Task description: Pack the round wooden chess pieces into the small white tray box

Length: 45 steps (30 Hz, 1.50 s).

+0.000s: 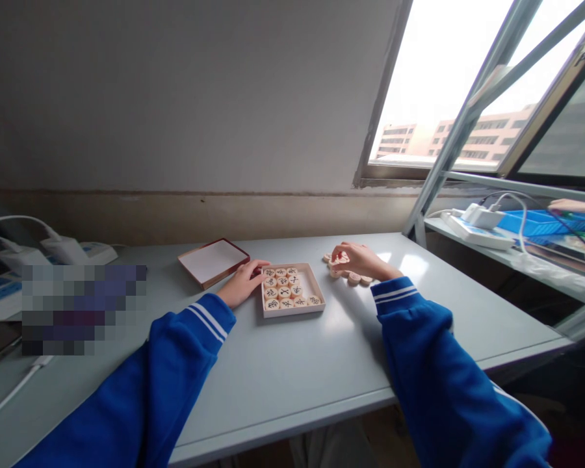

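An open white-walled box point(295, 312) lies on the table, with round wooden xiangqi pieces point(283, 292) set in rows inside it. Black characters face up on these pieces. The right part of the box shows bare floor, apart from the front row. My left hand point(244, 281) grips the box's left edge near its back corner. To the right of the box, my right hand point(358, 260) bends over a loose group of xiangqi pieces point(353, 278), thumb and fingers pinched on one piece. The hand partly covers that group.
The box lid point(214, 261) lies upturned behind my left hand. At left are white chargers and a power strip point(97, 252), beside a pixelated patch. A metal shelf at right carries another power strip point(482, 231) and a blue basket point(531, 223). A wall and window stand behind.
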Tool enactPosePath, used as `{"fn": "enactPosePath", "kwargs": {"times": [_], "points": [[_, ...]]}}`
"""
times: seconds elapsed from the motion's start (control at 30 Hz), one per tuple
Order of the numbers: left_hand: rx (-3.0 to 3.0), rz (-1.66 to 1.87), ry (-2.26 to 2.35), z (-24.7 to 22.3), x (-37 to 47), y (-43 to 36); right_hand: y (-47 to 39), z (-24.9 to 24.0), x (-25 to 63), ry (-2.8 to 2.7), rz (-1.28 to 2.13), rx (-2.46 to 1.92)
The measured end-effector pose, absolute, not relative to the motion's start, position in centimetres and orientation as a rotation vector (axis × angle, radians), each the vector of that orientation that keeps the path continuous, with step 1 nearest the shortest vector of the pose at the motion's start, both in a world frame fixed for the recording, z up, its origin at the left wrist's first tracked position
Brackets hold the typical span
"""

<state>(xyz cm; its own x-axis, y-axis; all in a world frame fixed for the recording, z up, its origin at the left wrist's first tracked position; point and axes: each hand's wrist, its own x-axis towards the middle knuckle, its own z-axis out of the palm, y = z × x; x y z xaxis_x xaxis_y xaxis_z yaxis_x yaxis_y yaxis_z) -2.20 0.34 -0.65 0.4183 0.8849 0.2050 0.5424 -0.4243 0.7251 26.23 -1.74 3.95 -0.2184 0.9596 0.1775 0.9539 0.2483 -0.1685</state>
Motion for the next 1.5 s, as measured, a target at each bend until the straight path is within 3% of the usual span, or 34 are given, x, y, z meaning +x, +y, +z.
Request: {"fn": "enactPosePath", "kwargs": {"times": [0.3, 0.6, 0.83, 1.07, 1.33, 1.5], "points": [[2.112, 0.801, 1.210, -0.4, -2.2, 0.2, -2.3, 4.6, 26.1, -2.266, 0.212, -1.826], [2.130, 0.767, 1.217, 0.0, -2.1, -0.2, -4.0, 5.2, 22.1, -2.654, 0.642, -1.170], [2.117, 0.769, 1.198, -0.4, -2.2, 0.1, -3.5, 4.5, 21.8, -2.719, 0.729, -1.040], [2.114, 0.810, 1.184, -0.9, -2.3, 0.5, -3.5, 4.7, 22.2, -2.557, 0.706, -1.228], [2.099, 0.801, 1.188, -0.8, -2.3, 0.4, -3.8, 6.0, 25.4, -2.275, 0.685, -1.726], [2.101, 0.788, 1.201, -0.7, -2.2, 0.2, -3.2, 5.3, 26.1, -2.257, 0.442, -1.885]]}}
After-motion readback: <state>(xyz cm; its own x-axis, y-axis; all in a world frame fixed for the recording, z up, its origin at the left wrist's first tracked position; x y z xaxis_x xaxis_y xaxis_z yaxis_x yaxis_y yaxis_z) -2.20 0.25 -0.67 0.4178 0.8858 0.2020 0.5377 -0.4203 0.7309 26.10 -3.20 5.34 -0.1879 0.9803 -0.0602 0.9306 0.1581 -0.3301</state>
